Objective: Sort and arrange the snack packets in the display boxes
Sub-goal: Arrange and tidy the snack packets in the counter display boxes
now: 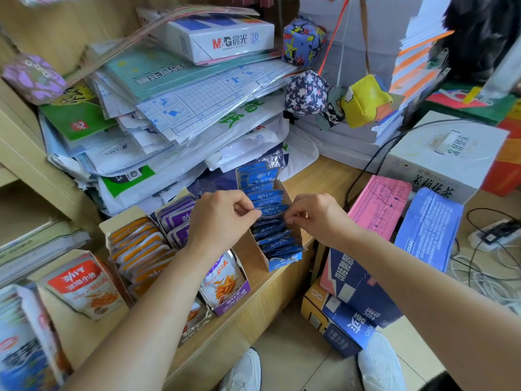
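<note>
At the blue box [253, 249] on the counter [324, 176], the left hand [222, 218] and right hand [318, 218] each pinch one end of a blue packet [272, 210] lying crosswise between them, equally near both.

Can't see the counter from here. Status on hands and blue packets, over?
Fingers of left hand and right hand pinch one blue packet, mid-row. Other packets stand filed in display box. Paper stack crowds its far end.
</note>
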The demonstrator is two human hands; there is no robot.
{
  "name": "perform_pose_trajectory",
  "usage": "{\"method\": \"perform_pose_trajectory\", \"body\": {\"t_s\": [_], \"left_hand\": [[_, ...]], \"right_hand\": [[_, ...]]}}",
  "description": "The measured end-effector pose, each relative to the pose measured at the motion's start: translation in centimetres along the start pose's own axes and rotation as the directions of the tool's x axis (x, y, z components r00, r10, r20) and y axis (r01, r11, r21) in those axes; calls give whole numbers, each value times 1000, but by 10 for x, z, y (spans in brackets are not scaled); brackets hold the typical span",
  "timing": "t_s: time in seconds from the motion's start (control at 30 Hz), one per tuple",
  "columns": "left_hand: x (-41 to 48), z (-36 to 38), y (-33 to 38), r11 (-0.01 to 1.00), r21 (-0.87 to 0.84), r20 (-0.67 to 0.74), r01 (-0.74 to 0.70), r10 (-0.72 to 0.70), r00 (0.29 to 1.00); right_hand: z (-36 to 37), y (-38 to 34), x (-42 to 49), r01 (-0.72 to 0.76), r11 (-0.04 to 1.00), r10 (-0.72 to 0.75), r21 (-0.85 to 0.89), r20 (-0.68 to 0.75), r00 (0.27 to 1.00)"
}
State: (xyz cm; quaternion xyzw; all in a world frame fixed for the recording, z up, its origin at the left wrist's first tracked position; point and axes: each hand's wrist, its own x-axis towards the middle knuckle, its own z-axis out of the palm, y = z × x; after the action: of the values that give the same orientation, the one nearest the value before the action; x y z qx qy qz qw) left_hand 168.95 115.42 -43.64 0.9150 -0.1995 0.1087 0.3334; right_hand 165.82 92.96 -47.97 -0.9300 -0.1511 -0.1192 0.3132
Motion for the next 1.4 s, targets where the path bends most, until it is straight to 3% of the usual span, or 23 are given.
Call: {"method": "perform_pose_trajectory", "body": {"t_s": [0.23, 0.47, 0.57, 0.83, 1.0, 1.1, 1.2, 1.4], "left_hand": [[-2, -12, 6, 998, -19, -39, -62, 61, 997], [-8, -10, 5, 982, -19, 62, -188, 189, 980], [-8, -2, -1, 987, 16, 86, -162, 160, 983], [-9, 3, -3, 986, 70, 125, -149, 140, 982], [-10, 9, -5, 982, 54, 74, -182, 177, 981], [-9, 9, -4, 975, 38, 79, -220, 217, 973], [-9, 8, -4, 960, 39, 63, -276, 274, 960], [-12, 1, -4, 944, 40, 26, -329, 328, 944]], "right_hand": [[-9, -10, -1, -47, 995, 59, 87, -133, 989], [-12, -15, -3, -177, 954, 205, 242, -96, 974], [-11, -17, -4, -225, 920, 259, 322, -67, 964], [-19, -29, -9, -328, 665, 374, 671, 80, 924], [-17, -29, -8, -278, 736, 351, 617, 3, 936], [-15, -26, -7, -192, 850, 299, 491, -149, 943], [-13, -25, -4, -144, 930, 225, 338, -214, 951], [-17, -27, 8, -207, 956, 229, 210, -89, 969]]}}
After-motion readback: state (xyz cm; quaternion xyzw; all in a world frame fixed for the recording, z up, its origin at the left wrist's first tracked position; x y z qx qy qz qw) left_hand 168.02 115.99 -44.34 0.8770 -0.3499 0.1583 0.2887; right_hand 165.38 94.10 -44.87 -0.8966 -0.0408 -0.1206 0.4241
